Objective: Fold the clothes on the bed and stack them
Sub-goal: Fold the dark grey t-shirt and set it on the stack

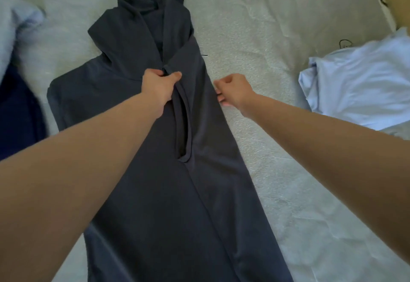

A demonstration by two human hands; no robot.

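A dark grey garment (137, 170) lies lengthwise down the middle of the bed, its right side folded in over the middle. My left hand (158, 86) pinches a fold of the grey cloth near the garment's centre, thumb on top. Just off the garment's right edge is my right hand (233, 92), fingers curled, its fingertips at that edge; whether they hold the cloth is hidden.
A crumpled light blue garment (359, 86) lies at the right of the bed. A dark navy cloth (20, 113) and a pale blue one (15, 26) lie at the left. The bed sheet (266, 37) is pale grey with printed drawings.
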